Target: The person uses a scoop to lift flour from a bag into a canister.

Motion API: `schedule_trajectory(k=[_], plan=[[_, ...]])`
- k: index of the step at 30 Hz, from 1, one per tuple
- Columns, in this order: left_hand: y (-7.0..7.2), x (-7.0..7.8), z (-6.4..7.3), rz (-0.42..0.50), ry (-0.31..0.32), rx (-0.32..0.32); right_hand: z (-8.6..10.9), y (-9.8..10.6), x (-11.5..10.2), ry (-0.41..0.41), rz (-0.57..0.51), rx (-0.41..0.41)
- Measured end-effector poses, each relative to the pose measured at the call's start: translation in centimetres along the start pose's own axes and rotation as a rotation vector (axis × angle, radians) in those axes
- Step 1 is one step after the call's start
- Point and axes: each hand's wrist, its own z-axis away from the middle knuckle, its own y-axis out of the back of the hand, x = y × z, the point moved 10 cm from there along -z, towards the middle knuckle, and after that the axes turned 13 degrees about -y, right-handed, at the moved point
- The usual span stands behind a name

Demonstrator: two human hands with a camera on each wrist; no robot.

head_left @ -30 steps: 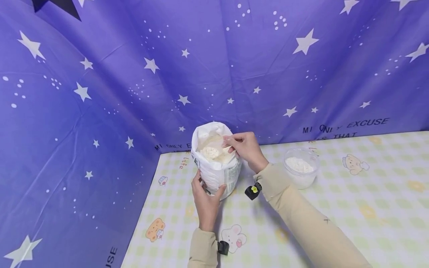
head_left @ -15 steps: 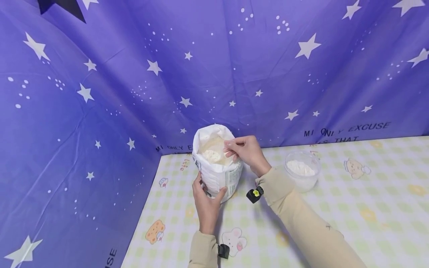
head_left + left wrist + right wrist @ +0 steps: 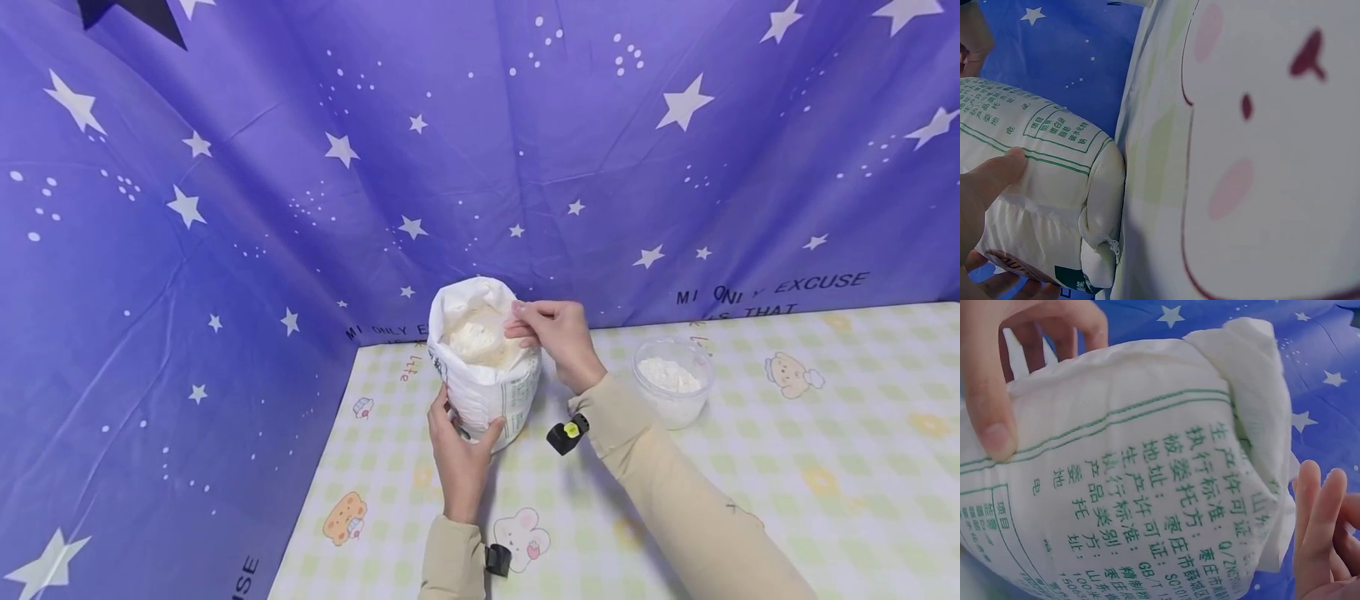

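Note:
A white flour bag (image 3: 487, 400) with green print stands on the table, its mouth rolled open. My left hand (image 3: 465, 462) grips the bag low on its side, thumb on the near face and fingers round the far side, as the left wrist view shows. Over the right rim of the mouth my right hand (image 3: 558, 337) has its fingertips pinched together. Just left of them, inside the bag, a rounded heap of flour (image 3: 476, 337) moves with the hand, as if on a scoop. I cannot tell the shape of what the fingers hold, since they cover its handle.
A clear round tub (image 3: 672, 375) partly filled with white flour stands right of the bag, close to my right sleeve (image 3: 660, 475). The table (image 3: 885, 483) has a checked cloth with cartoon animals. A purple starry curtain (image 3: 465, 125) hangs right behind and to the left.
My right hand has shifted slightly to the right and up at the bag's mouth, and the flour heap with it. My left hand keeps its grip on the bag.

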Motion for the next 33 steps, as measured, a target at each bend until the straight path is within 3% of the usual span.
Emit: schedule_trajectory(k=[17, 24, 33], plan=[[-0.1, 0.0, 0.1, 0.019, 0.011, -0.007, -0.2, 2.4, 2.4, -0.153, -0.220, -0.020], [0.0, 0.1, 0.1, 0.014, 0.014, -0.009, 0.1, 2.8, 2.5, -0.158, -0.310, -0.049], [0.0, 0.2, 0.1, 0.016, 0.003, -0.004, 0.5, 3.5, 2.1, -0.168, -0.334, -0.056]])
